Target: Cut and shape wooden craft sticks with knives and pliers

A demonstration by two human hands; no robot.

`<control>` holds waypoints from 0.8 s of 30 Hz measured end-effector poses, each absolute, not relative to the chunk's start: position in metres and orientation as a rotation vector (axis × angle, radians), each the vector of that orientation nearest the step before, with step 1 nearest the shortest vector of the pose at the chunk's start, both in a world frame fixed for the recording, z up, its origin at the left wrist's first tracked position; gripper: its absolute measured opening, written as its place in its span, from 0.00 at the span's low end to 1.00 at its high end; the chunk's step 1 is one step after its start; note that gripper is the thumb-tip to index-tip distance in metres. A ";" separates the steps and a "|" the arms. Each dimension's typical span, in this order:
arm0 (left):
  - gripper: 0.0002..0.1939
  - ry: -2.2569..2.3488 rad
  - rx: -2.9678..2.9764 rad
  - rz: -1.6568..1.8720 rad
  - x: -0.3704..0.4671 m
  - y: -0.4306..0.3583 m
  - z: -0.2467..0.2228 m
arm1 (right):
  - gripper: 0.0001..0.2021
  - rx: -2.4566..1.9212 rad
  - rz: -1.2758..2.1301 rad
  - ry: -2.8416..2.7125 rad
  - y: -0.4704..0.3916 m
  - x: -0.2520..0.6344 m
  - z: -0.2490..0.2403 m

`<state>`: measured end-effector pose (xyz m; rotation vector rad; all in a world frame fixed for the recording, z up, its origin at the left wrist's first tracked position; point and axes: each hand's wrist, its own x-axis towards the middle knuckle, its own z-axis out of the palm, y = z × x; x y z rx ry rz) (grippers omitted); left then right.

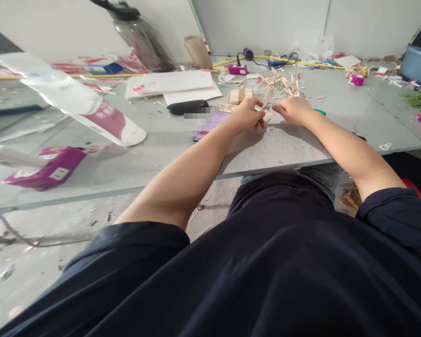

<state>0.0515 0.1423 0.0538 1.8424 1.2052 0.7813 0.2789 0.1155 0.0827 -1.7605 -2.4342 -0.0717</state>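
My left hand point(250, 113) is over a pale speckled board point(266, 145) near the table's front edge. Its fingers are pinched at a thin wooden stick point(265, 99) that slants up from the fingertips. A short gap to the right of it is my right hand point(295, 111), thumb and fingers drawn together and pointing at the left hand. Whatever the right fingers hold, if anything, is too small to make out. Just behind both hands lies a loose pile of wooden sticks point(284, 85). A small block of pale wood pieces point(241, 96) sits behind my left hand.
Left of my hands are a phone point(212, 125), a black case point(187, 107) and white foam sheets point(171, 83). A smoky water bottle point(145, 42), a white-and-maroon package point(80, 103) and a purple box point(49, 168) stand farther left. A blue bowl point(418, 64) is at far right.
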 end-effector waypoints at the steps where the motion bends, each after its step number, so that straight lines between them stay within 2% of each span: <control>1: 0.15 1.216 1.884 0.698 0.048 0.139 0.060 | 0.37 -1.762 -0.071 -2.463 0.113 0.279 0.085; 4: 0.13 1.235 2.009 0.377 0.035 0.114 0.081 | 0.35 -1.733 -0.081 -2.618 0.095 0.276 0.094; 6: 0.16 1.287 2.070 0.327 0.026 0.083 0.088 | 0.35 -1.680 -0.126 -2.687 0.072 0.274 0.098; 11: 0.26 1.254 2.018 0.436 0.014 -0.015 0.074 | 0.34 -1.662 -0.203 -2.823 0.004 0.270 0.100; 14: 0.25 1.333 2.014 0.636 0.013 -0.057 0.058 | 0.32 -1.650 -0.267 -2.905 -0.022 0.267 0.101; 20: 0.25 1.260 1.704 0.710 0.021 -0.086 0.035 | 0.24 -1.573 -0.336 -2.874 -0.032 0.258 0.101; 24: 0.32 1.188 1.447 0.789 0.028 -0.089 0.018 | 0.21 -1.481 -0.328 -2.846 -0.032 0.258 0.097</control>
